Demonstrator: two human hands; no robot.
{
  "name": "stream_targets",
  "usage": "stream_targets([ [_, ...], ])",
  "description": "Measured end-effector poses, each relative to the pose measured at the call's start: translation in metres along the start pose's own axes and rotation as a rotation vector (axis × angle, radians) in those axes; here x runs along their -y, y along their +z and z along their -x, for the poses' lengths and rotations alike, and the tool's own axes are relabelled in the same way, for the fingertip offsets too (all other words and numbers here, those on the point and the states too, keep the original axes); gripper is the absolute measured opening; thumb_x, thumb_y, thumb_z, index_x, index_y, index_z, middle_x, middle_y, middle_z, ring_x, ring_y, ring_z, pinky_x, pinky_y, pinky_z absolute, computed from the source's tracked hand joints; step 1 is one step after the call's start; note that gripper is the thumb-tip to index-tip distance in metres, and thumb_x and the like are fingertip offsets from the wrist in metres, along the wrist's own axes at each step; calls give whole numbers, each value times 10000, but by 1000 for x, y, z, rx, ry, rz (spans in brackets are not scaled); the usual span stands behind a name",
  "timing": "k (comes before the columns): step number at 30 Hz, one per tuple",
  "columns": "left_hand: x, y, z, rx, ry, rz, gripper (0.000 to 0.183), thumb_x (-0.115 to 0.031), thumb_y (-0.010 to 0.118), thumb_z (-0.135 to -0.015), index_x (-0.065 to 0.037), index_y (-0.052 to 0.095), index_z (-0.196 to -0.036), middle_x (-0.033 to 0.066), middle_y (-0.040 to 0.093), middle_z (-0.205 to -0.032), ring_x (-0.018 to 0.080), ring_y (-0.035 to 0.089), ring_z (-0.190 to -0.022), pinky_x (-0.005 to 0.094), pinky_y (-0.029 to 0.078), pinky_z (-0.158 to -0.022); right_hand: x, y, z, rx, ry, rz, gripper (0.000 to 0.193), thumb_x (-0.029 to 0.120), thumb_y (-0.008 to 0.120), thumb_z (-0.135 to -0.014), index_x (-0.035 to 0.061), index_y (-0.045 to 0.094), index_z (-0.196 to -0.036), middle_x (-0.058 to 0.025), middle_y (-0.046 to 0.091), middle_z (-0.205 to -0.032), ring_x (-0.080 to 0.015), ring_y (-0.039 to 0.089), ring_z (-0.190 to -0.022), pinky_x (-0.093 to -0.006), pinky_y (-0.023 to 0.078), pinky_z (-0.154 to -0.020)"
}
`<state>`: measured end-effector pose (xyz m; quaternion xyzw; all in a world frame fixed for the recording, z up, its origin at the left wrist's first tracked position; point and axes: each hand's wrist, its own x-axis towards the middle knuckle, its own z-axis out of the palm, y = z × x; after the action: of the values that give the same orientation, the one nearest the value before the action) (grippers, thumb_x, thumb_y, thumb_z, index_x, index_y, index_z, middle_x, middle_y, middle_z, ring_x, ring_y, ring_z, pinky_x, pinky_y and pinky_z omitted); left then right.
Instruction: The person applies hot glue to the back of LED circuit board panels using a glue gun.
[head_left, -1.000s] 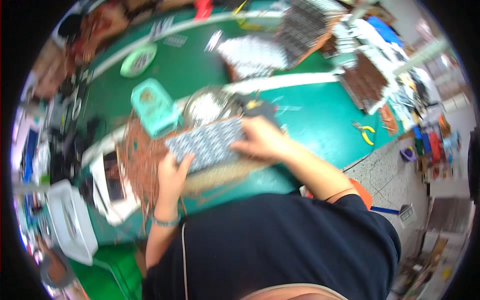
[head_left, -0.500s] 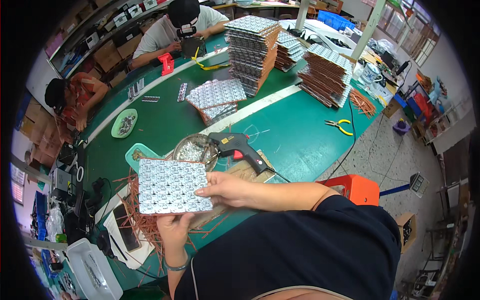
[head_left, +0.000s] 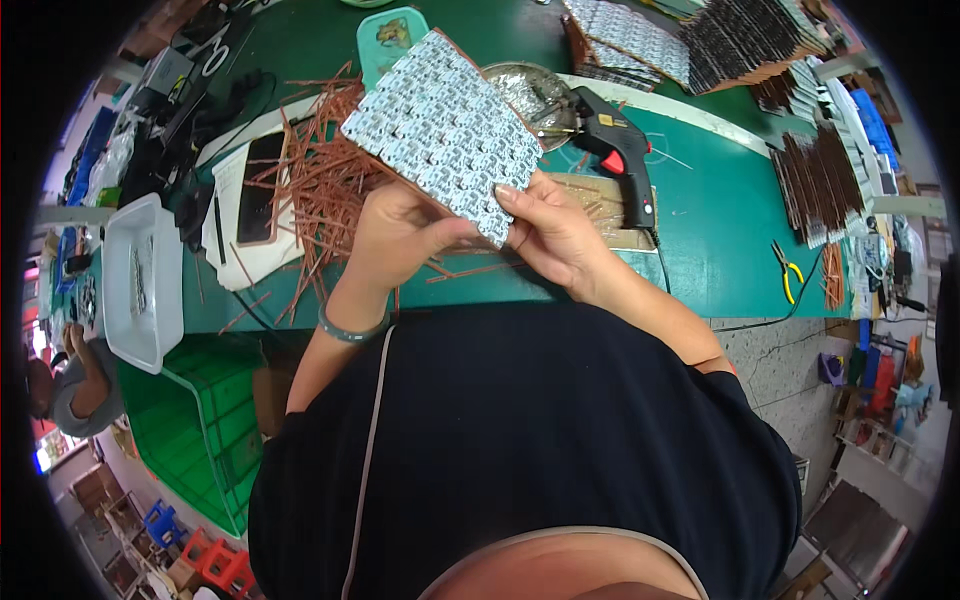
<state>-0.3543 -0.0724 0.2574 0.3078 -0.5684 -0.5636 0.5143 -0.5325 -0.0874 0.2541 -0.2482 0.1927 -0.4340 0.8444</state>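
Silver patterned panel (head_left: 450, 130), in the head view, is held aslant near 12 o'clock: the left hand (head_left: 403, 236) grasps its lower edge at 6, while the right hand (head_left: 558, 235) pinches its rim between 4 and 5, thumb on top. From the panel, brown strips (head_left: 328, 175) heap at 8 o'clock; a black glue gun (head_left: 615, 138) lies at 3.

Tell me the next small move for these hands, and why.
I'd probably slide the left hand up along the panel's lower-left edge. Both it and the right hand grip near the panel's closest corner, while the far end reaches well past them with no other support visible. A wider hold would likely be steadier.
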Motion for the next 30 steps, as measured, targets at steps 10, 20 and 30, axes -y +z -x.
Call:
stream_targets([
  [10,-25,-84,6,-246,-266,-535,354,-141,730,-704,6,547,-969,69,598,-759,134,575,-696,239,477,-614,62,-13,11,-128,-449,815,319,59,605,-809,-3,515,-1109,-59,604,-964,-118,563,-883,-237,465,-734],
  [20,-78,12,-28,22,358,-1209,313,-8,704,-649,-4,610,-947,53,645,-816,183,606,-797,290,469,-730,99,91,0,455,-558,2082,395,52,689,-661,66,530,-1023,-71,591,-829,-209,587,-736,-309,464,-677],
  [30,29,-11,-5,-223,-124,-240,203,-25,669,-745,22,606,-932,64,632,-882,90,575,-765,226,467,-690,60,-29,11,-236,-222,1373,248,56,712,-718,5,589,-927,-24,644,-828,-70,581,-778,-216,469,-688],
])
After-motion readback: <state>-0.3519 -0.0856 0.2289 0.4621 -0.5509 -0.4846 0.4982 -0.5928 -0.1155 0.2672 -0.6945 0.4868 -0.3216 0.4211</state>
